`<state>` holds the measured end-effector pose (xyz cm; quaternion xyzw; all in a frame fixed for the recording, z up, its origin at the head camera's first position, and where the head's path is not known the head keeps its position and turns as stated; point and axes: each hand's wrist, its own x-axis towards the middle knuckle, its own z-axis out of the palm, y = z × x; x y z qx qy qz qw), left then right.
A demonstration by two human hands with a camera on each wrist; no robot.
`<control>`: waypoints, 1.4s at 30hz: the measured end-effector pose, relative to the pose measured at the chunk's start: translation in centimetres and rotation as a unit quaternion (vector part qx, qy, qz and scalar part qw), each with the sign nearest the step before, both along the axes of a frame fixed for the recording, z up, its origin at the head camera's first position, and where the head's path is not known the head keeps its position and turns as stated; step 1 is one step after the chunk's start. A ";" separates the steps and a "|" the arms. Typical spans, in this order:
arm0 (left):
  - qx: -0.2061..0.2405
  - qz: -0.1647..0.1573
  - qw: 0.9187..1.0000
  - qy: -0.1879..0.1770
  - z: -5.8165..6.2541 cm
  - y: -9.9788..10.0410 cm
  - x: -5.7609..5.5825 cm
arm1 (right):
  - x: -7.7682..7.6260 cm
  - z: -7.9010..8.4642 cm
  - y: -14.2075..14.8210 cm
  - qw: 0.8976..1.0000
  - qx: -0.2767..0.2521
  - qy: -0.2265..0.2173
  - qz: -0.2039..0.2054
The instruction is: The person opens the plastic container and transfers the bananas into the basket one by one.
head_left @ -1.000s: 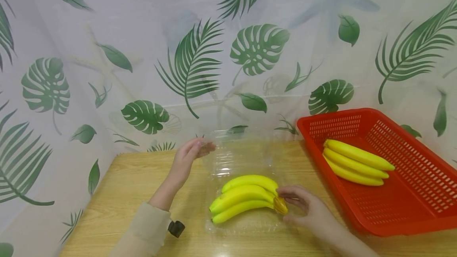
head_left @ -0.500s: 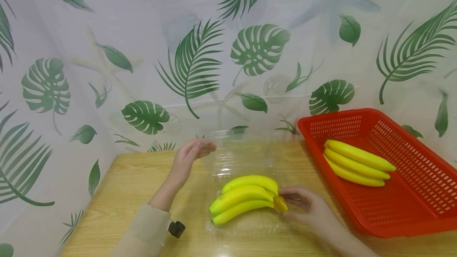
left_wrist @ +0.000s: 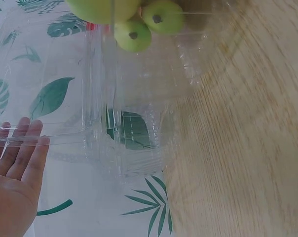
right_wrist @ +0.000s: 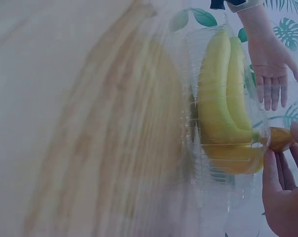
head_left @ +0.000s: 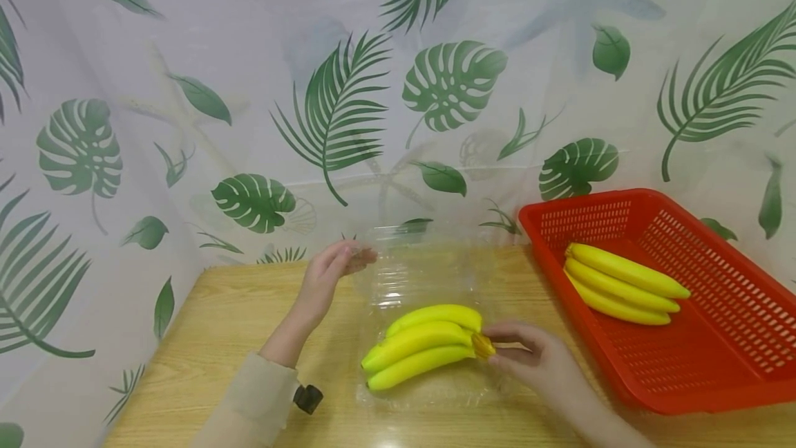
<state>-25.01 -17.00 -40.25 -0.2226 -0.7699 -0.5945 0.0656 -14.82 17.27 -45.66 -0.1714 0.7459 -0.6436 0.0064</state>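
Observation:
A bunch of yellow bananas lies in the base of a clear plastic clamshell container, whose lid stands raised at the back. My right hand pinches the bunch's brown stem between thumb and fingers at the container's right side. At the lid's left edge is my left hand. In the left wrist view, the fingers of the left hand are straight and touch the clear lid from behind. The banana tips show at the top of that view.
To the right, a red plastic basket holds another bunch of bananas. A wooden table lies under everything, and a leaf-patterned sheet hangs behind it. A small black object sits by the left cuff.
My right hand has shifted slightly left and closed on the stem. The bunch has moved a little left with it. My left hand and the lid have stayed put.

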 end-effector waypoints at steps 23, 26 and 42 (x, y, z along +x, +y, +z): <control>0.005 0.000 1.000 0.009 -0.1 0.0 0.1 | -0.6 1.3 -0.4 0.998 0.014 -0.030 0.044; 0.004 0.000 1.000 0.008 -0.1 0.0 0.1 | -0.6 1.5 -0.6 0.999 0.016 -0.013 0.035; 0.000 0.002 1.000 0.003 -0.2 0.0 0.0 | -1.1 2.4 -1.8 1.000 0.012 0.015 0.018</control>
